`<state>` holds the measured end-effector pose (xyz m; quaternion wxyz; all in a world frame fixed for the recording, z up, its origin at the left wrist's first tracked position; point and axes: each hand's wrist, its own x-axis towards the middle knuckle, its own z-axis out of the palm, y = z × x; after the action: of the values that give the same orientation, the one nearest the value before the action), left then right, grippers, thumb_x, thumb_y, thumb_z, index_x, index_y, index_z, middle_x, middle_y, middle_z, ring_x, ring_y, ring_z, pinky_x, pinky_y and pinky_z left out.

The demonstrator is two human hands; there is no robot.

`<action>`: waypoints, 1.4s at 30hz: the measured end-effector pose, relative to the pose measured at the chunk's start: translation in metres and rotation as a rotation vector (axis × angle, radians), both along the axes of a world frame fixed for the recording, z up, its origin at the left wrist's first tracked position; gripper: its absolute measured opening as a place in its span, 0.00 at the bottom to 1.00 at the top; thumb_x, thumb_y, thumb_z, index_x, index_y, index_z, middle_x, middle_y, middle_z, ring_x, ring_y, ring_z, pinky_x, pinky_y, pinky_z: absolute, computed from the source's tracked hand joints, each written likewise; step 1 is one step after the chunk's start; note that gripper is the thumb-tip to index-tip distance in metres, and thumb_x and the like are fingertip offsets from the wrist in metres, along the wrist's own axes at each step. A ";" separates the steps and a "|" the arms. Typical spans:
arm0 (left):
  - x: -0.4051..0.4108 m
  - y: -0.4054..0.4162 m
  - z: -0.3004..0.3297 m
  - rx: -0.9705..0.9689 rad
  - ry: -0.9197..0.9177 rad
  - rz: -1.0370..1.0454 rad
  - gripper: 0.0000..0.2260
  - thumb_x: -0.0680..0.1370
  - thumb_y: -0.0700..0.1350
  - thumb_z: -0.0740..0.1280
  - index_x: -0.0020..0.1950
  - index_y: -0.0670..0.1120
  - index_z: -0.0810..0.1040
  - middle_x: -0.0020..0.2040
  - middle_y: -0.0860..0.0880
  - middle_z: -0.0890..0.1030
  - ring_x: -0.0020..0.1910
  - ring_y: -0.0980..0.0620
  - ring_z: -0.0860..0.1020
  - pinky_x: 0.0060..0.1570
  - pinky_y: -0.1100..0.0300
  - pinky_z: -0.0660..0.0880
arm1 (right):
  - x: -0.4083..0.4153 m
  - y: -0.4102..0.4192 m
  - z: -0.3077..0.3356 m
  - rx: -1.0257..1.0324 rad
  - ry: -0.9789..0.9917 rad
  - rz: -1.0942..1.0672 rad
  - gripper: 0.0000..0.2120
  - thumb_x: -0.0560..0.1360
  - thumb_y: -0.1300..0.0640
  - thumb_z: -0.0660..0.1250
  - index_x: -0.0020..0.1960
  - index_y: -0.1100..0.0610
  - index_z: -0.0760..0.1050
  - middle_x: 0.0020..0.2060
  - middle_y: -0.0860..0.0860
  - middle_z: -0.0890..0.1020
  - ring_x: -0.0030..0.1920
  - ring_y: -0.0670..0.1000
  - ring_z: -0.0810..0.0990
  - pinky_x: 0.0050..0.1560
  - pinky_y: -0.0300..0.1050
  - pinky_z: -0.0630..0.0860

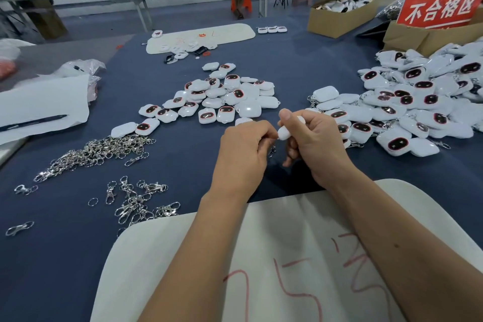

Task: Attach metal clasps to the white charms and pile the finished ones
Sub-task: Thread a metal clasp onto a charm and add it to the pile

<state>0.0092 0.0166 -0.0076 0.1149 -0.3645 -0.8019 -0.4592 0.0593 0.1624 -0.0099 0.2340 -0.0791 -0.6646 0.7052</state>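
Note:
My right hand grips a white charm edge-on above the blue table. My left hand pinches a metal clasp right at the charm's lower corner; the clasp is mostly hidden by my fingers. A heap of white charms with dark red-rimmed faces lies ahead at centre. A larger heap of charms with clasps attached spreads to the right. Loose metal clasps lie in a pile at the left, with more clasps scattered nearer to me.
A white board with red marks lies at the near edge under my forearms. White paper with a black pen sits at left. Cardboard boxes and a red sign stand at the back right. A white tray lies further back.

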 end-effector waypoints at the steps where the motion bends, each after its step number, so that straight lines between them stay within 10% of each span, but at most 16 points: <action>1: 0.001 0.001 0.000 0.060 -0.074 0.022 0.07 0.78 0.38 0.69 0.45 0.48 0.83 0.39 0.54 0.83 0.41 0.52 0.81 0.45 0.52 0.79 | 0.000 -0.001 0.002 -0.035 0.005 0.007 0.25 0.77 0.44 0.72 0.45 0.68 0.76 0.25 0.52 0.71 0.23 0.50 0.70 0.24 0.44 0.76; 5: 0.007 0.008 0.002 0.332 -0.436 0.006 0.06 0.77 0.39 0.73 0.51 0.49 0.83 0.43 0.53 0.86 0.46 0.59 0.83 0.48 0.68 0.76 | -0.001 -0.001 0.006 -0.211 0.035 0.097 0.22 0.75 0.40 0.69 0.51 0.60 0.77 0.27 0.49 0.72 0.25 0.48 0.71 0.27 0.43 0.77; 15: 0.003 0.004 0.006 0.643 -0.851 -0.056 0.03 0.78 0.36 0.72 0.46 0.42 0.84 0.39 0.44 0.85 0.39 0.51 0.82 0.43 0.61 0.80 | -0.002 -0.001 0.002 -0.230 0.020 0.173 0.19 0.71 0.43 0.73 0.51 0.58 0.80 0.30 0.51 0.78 0.26 0.47 0.71 0.27 0.41 0.76; 24: -0.002 0.001 0.005 0.488 -0.674 0.063 0.07 0.76 0.35 0.73 0.41 0.45 0.83 0.35 0.48 0.83 0.38 0.51 0.82 0.46 0.56 0.80 | -0.001 0.001 0.000 -0.271 0.008 0.265 0.13 0.73 0.56 0.76 0.54 0.60 0.80 0.35 0.52 0.80 0.32 0.46 0.76 0.34 0.40 0.79; 33: -0.004 -0.006 0.000 -0.056 -0.106 0.091 0.10 0.77 0.35 0.68 0.39 0.49 0.78 0.37 0.52 0.80 0.39 0.49 0.78 0.43 0.48 0.77 | -0.001 -0.003 -0.005 -0.040 -0.043 0.146 0.09 0.80 0.61 0.72 0.54 0.66 0.77 0.32 0.54 0.79 0.30 0.50 0.74 0.31 0.44 0.77; 42: 0.013 0.013 0.007 0.732 -0.923 0.046 0.05 0.76 0.34 0.74 0.48 0.42 0.84 0.42 0.45 0.86 0.39 0.52 0.83 0.45 0.61 0.80 | 0.001 0.001 0.002 -0.341 0.093 0.287 0.15 0.76 0.59 0.70 0.62 0.61 0.78 0.38 0.54 0.82 0.35 0.48 0.79 0.38 0.40 0.80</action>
<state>0.0220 0.0299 -0.0009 -0.1180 -0.0462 -0.5659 -0.8147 0.0606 0.1633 -0.0076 0.1451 0.0105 -0.5287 0.8362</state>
